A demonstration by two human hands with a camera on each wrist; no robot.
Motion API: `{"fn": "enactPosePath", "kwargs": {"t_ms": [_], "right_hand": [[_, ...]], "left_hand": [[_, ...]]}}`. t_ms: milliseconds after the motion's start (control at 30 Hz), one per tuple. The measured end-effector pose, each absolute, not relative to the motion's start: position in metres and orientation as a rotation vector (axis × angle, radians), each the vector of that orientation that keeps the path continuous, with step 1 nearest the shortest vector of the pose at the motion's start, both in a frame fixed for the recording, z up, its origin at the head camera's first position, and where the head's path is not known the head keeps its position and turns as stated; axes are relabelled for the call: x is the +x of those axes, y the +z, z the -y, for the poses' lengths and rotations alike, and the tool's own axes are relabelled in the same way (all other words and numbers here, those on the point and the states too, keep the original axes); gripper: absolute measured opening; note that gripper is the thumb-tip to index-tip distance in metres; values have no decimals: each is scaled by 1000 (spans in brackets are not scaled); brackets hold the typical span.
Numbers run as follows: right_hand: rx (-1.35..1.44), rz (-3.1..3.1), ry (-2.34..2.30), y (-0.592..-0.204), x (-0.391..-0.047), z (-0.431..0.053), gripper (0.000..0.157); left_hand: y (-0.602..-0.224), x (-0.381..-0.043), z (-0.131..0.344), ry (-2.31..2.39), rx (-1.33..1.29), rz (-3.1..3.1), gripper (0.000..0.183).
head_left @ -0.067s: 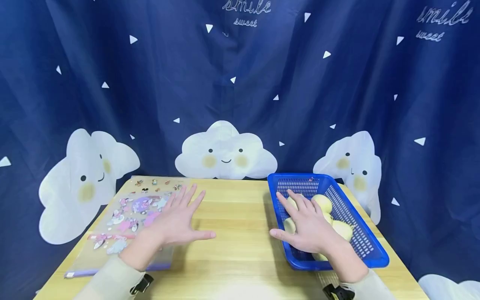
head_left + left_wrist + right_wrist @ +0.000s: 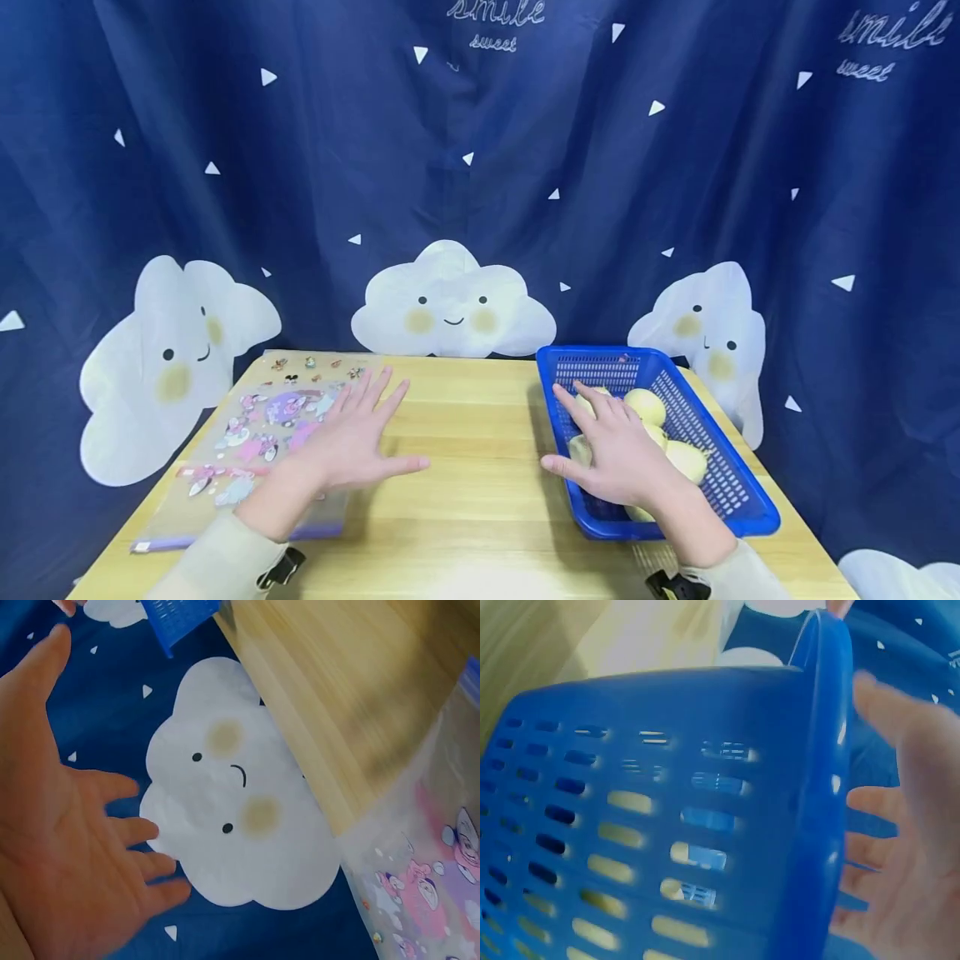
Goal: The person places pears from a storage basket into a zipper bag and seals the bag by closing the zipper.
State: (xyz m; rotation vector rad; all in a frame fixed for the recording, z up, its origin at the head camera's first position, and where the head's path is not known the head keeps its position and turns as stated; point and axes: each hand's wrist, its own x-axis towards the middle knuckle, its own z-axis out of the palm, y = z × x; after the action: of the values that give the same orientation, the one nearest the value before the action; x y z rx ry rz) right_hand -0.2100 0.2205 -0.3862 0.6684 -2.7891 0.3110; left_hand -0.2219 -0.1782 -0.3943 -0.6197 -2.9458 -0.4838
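My left hand (image 2: 348, 442) is held over the right part of a clear zip bag (image 2: 247, 467) printed with pink and purple cartoon figures. Its fingers are spread and straight, and nothing is in it; the left wrist view shows the bare palm. Over the left side of a blue plastic basket (image 2: 738, 500) hovers my right hand (image 2: 626, 458), fingers extended and holding nothing. Several pale yellow round fruits (image 2: 645, 407) lie inside the basket, some of them hidden beneath that hand. In the right wrist view the basket's slotted wall (image 2: 667, 795) stands beside the fingers.
The wooden table (image 2: 465, 500) carries the bag on its left and the basket on its right. Bare wood shows between them. Behind the table hangs a dark blue curtain (image 2: 375, 167) printed with smiling clouds and small white triangles.
The head view has shifted very slightly. Both hands, the bag and the basket otherwise stay as they were.
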Motion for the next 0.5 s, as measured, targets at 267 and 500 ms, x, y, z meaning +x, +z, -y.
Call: {"fn": "enactPosePath", "kwargs": {"t_ms": [267,500], "right_hand": [[678,2612,410,-381,-201,-210,31],[692,2601,445,-385,-191,-210,20]], "left_hand": [[-389,-217,212,-591,-666,2849,75],[-405,-205,259,-599,-646,2979,29]]}}
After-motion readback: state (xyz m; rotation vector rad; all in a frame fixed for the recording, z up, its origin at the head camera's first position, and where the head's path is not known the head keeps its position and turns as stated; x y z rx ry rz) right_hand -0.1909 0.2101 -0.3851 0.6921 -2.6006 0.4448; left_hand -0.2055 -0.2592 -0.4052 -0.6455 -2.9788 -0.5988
